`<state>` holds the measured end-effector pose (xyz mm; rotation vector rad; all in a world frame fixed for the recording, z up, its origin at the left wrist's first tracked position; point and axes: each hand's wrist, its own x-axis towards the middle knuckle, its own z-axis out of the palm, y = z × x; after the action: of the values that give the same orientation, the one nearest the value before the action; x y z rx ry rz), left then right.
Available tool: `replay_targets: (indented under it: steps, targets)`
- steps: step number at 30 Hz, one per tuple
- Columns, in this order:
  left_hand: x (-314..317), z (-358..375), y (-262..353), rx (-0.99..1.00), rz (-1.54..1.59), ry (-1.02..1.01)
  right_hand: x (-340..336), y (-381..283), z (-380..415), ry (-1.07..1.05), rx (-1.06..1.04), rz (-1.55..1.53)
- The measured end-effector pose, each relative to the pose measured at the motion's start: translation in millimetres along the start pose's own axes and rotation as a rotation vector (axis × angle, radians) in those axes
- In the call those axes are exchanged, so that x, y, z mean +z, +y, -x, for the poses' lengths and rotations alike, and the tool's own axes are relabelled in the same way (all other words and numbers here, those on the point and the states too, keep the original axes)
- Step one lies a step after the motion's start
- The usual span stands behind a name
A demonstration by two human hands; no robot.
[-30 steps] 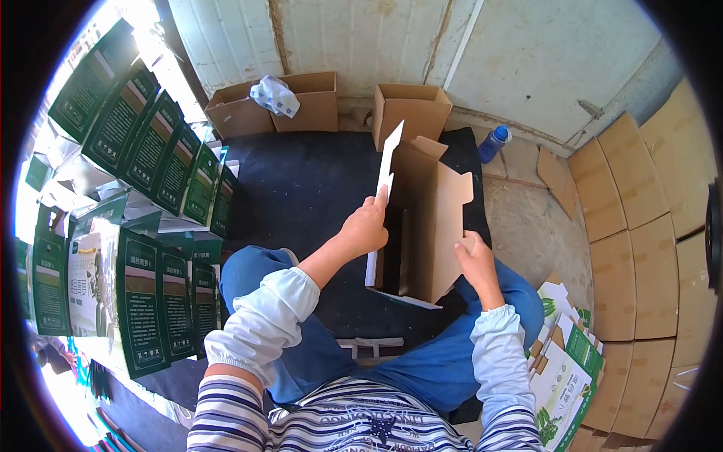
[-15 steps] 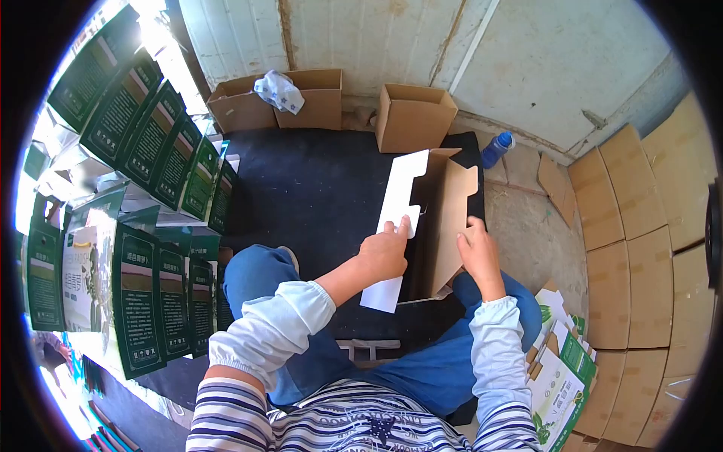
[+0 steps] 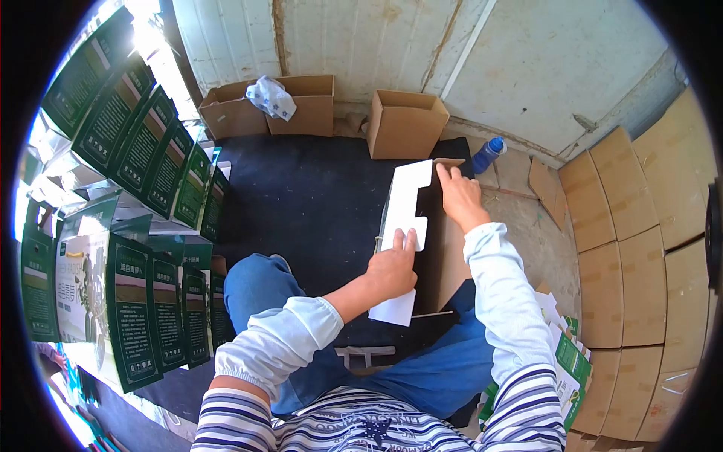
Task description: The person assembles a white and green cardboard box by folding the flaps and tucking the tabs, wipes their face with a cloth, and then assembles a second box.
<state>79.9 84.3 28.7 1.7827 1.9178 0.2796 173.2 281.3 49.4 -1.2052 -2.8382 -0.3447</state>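
A cardboard carton (image 3: 443,260), brown inside, stands open at the top in front of my knees. Along its left side runs a white tabbed flap (image 3: 403,197). My left hand (image 3: 393,271) rests against this flap, two fingers stretched out over its lower tab and the others curled. At the carton's far right corner is my right hand (image 3: 462,199), its fingers extended onto the brown far flap (image 3: 449,161); the thumb is hard to make out. Part of the carton's right wall is hidden by my right hand and sleeve.
Green printed cartons (image 3: 135,301) stand stacked at the left. Brown boxes (image 3: 407,124) and a blue bottle (image 3: 489,154) sit along the back. A wall of brown cartons (image 3: 636,286) rises on the right, with flat printed cartons (image 3: 570,369) below. A black mat (image 3: 301,196) covers the floor.
My right hand has moved from the carton's near right side up to its far corner. My left hand stays by the white flap's tab, two fingers now on it.
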Motion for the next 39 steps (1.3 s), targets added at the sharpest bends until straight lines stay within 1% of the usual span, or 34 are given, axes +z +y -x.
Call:
replay_targets:
  steps: [2, 3, 6, 7, 10, 11, 14, 15, 16, 18, 20, 21, 22, 24, 27, 30, 32, 36, 38, 39]
  targets:
    - [3, 0, 3, 0.023, 0.004, 0.011, -4, 5, -11, 0.017, 0.059, -0.196]
    - [5, 0, 5, 0.032, -0.002, 0.014, -7, 8, -17, -0.09, 0.135, -0.313]
    - [15, -2, 6, 0.09, -0.032, 0.057, 35, 29, -28, 0.031, 0.1, -0.384]
    - [13, -4, 7, 0.092, -0.05, 0.046, 36, 32, -26, -0.037, 0.121, -0.444]
    - [16, -12, 6, 0.09, -0.086, 0.048, 44, 35, -15, -0.053, 0.105, -0.571]
    - [17, -14, 6, 0.087, -0.093, 0.051, 31, 29, -4, -0.044, 0.12, -0.627]
    - [22, -19, 8, 0.088, -0.104, 0.092, 8, 19, 23, -0.117, -0.019, -0.596]
    - [24, -21, 8, 0.084, -0.102, 0.104, -6, 19, 36, -0.211, -0.053, -0.656]
    - [21, -19, 8, 0.08, -0.07, 0.113, -25, 16, 49, -0.371, -0.077, -0.666]
    - [20, -19, 5, 0.077, -0.084, 0.104, -53, 9, 85, -0.627, -0.181, -0.717]
    - [18, -16, 5, 0.067, -0.103, 0.083, -86, -2, 117, -0.629, -0.48, -0.527]
    - [14, -15, 5, 0.067, -0.121, 0.066, -85, -2, 133, -0.608, -0.491, -0.532]
    - [12, -14, 5, 0.069, -0.142, 0.05, -95, -7, 143, -0.652, -0.484, -0.461]
    - [15, -15, 5, 0.083, -0.123, 0.061, -92, -12, 161, -0.672, -0.554, -0.368]
    - [16, -16, 7, 0.096, -0.09, 0.074, -78, -9, 176, -0.636, -0.521, -0.332]
    - [20, -18, 6, 0.107, -0.101, 0.103, -72, -3, 182, -0.663, -0.557, -0.467]
    - [21, -18, 6, 0.113, -0.109, 0.105, -78, -9, 189, -0.64, -0.6, -0.449]
    - [30, -16, 7, 0.129, -0.3, 0.096, -79, -20, 190, -0.562, -0.64, -0.412]
    - [41, -17, 4, 0.137, -0.405, 0.104, -63, -23, 182, -0.569, -0.455, -0.408]
    - [44, -19, 0, 0.151, -0.372, 0.109, -52, -25, 178, -0.57, -0.364, -0.405]
